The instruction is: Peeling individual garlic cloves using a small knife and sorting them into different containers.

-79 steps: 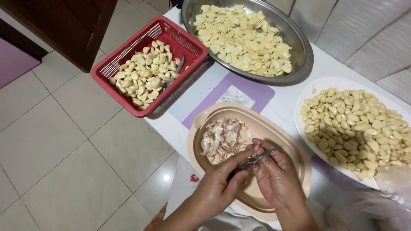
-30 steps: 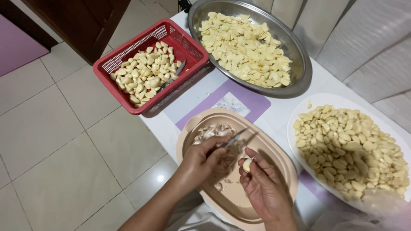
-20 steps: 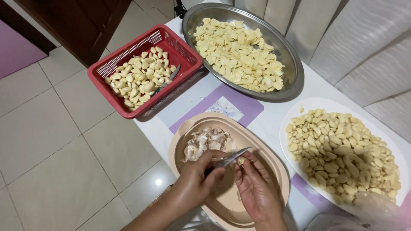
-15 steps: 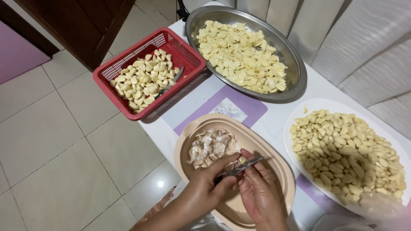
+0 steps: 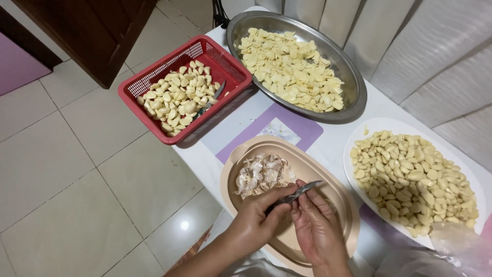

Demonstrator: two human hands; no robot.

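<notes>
Over beige tray (image 5: 338, 197), knife (image 5: 300, 192) in left hand (image 5: 259, 213), right hand (image 5: 318, 225) touching

Both hands bunched up over the beige tray (image 5: 338, 205)

Left hand (image 5: 259, 215) curled in a fist-like grip, right hand (image 5: 318, 228) pressed right against it, fingers (image 5: 307, 197) bent, forearms coming from the tray's near edge.

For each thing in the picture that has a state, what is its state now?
Left hand: grips the knife.
Knife: held over the beige tray.
Right hand: touches the blade.
Beige tray: holds peels.
Red basket: holds cloves.
Steel bowl: holds slices.
White plate: covered with cloves.
</notes>
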